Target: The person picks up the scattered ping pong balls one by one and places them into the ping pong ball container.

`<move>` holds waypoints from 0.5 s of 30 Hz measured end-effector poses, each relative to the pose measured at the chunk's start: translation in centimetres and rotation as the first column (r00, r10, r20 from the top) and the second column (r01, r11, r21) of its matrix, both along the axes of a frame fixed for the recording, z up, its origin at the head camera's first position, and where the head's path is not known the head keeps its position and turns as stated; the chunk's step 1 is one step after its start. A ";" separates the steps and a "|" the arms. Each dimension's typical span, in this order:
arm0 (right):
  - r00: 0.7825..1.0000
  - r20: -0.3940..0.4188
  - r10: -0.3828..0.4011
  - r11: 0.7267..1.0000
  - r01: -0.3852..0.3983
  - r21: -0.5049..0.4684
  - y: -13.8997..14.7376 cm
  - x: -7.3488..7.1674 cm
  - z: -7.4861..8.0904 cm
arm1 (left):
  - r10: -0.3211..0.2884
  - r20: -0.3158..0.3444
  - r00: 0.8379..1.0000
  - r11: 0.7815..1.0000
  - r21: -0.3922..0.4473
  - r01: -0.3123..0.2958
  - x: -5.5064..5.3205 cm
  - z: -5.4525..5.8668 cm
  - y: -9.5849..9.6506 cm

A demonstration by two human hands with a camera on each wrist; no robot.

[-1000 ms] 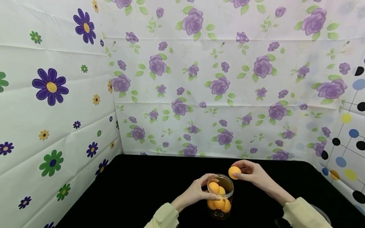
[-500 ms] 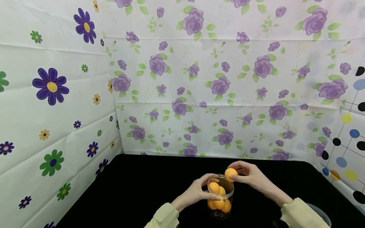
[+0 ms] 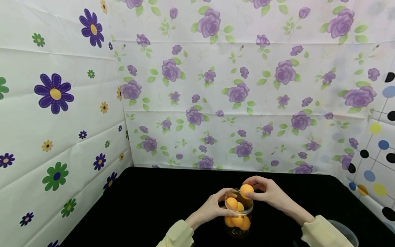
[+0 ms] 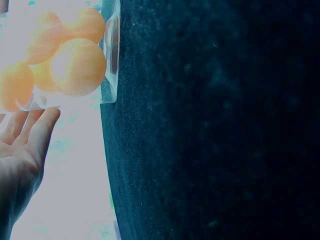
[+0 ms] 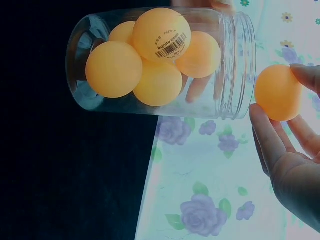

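A clear screw-neck jar (image 3: 237, 232) stands upright on the black table with several orange ping-pong balls (image 3: 237, 221) inside. My left hand (image 3: 213, 206) grips the jar near its rim, thumb on the near side and fingers round the far side. Between thumb and fingertips my right hand (image 3: 268, 193) pinches one more orange ping-pong ball (image 3: 247, 191), right at the jar's mouth. In the right wrist view that ball (image 5: 278, 93) sits just outside the threaded neck (image 5: 237, 65). One ball in the jar carries printed lettering and a barcode.
A clear round container (image 3: 344, 231) is partly hidden behind my right sleeve (image 3: 325, 231) at the lower right. The black tabletop (image 3: 148, 206) runs back to a flower-patterned curtain (image 3: 191, 137), with more patterned sheets at both sides.
My right hand has moved left and slightly down with its ball, from beside the jar to over its mouth. The left hand and jar have stayed in place.
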State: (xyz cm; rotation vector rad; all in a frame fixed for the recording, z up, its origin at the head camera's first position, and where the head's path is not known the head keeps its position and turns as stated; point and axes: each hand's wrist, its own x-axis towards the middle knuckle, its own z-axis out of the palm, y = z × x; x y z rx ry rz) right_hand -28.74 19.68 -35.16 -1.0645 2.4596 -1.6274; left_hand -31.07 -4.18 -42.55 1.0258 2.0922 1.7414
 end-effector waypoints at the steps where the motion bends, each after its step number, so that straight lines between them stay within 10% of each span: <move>1: 1.000 -0.001 -0.005 1.000 0.005 0.003 0.0 0.0 -0.1 | 0.002 -0.002 1.000 1.000 -0.002 -0.002 0.0 0.0 0.0; 15: 1.000 -0.003 -0.025 1.000 0.025 -0.007 0.1 -0.3 -0.3 | 0.004 -0.032 0.999 1.000 0.003 -0.004 -0.1 -0.1 0.1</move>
